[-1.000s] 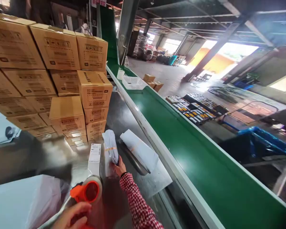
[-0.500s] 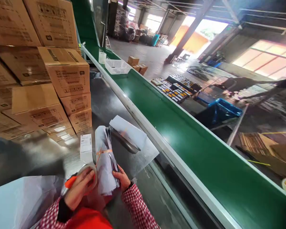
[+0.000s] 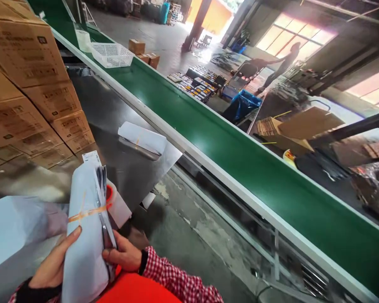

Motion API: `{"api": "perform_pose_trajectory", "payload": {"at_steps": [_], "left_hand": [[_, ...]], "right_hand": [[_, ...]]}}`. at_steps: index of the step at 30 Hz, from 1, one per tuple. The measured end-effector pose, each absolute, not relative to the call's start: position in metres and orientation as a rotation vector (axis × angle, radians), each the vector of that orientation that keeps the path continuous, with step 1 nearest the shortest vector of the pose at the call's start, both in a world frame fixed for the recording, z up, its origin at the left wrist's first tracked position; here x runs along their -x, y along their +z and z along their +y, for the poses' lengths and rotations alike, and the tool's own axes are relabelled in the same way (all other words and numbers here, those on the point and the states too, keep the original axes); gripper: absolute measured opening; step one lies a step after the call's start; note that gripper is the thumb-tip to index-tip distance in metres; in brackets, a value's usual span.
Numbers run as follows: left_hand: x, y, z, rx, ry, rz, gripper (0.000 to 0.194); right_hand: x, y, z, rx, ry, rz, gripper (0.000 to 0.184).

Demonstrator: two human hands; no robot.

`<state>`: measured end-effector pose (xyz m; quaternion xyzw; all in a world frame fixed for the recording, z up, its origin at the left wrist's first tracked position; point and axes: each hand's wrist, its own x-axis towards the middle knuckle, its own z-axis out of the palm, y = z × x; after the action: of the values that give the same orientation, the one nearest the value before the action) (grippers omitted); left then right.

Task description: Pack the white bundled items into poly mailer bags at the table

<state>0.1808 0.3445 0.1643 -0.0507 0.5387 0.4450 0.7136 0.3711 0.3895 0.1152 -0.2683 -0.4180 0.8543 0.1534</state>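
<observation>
I hold a bundle of white mailer bags [image 3: 86, 227] bound by an orange rubber band, upright in front of my chest. My left hand [image 3: 52, 263] grips its left side and my right hand [image 3: 121, 254] grips its right edge, both in red checked sleeves. Behind the bundle an orange tape dispenser [image 3: 112, 198] with a tape roll peeks out over the steel table [image 3: 113, 122]. A second rolled bundle of white bags [image 3: 142, 138] lies farther off on the table. A printed label strip [image 3: 91, 157] shows just above the held bundle.
Stacked cardboard boxes [image 3: 28, 92] fill the table's left side. A long green conveyor belt [image 3: 227, 143] runs diagonally on the right, carrying a white basket [image 3: 111, 54] far up. A large white bag [image 3: 15, 223] lies at lower left. A person stands far off at upper right.
My view swung right and down. I lifted the banded bundle off the table toward my chest, and my left hand moved from the tape dispenser onto the bundle.
</observation>
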Motion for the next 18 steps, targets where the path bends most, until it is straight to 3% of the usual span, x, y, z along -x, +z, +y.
{"api": "perform_pose_trajectory", "payload": {"at_steps": [4, 7, 15, 18], "left_hand": [[-0.202, 0.166, 0.345, 0.119, 1.023, 1.214, 0.091], [-0.217, 0.165, 0.352, 0.062, 1.161, 1.198, 0.088], [-0.247, 0.145, 0.402, -0.089, 1.472, 1.082, 0.061], [-0.262, 0.131, 0.446, -0.198, 1.503, 1.004, 0.062]], "right_hand": [[-0.381, 0.122, 0.376, 0.752, 2.462, -0.838, 0.08], [-0.383, 0.128, 0.381, 0.755, 2.427, -0.734, 0.074], [-0.409, 0.106, 0.447, 1.106, 2.2, -1.009, 0.078], [-0.435, 0.08, 0.497, 1.208, 1.942, -1.26, 0.064]]}}
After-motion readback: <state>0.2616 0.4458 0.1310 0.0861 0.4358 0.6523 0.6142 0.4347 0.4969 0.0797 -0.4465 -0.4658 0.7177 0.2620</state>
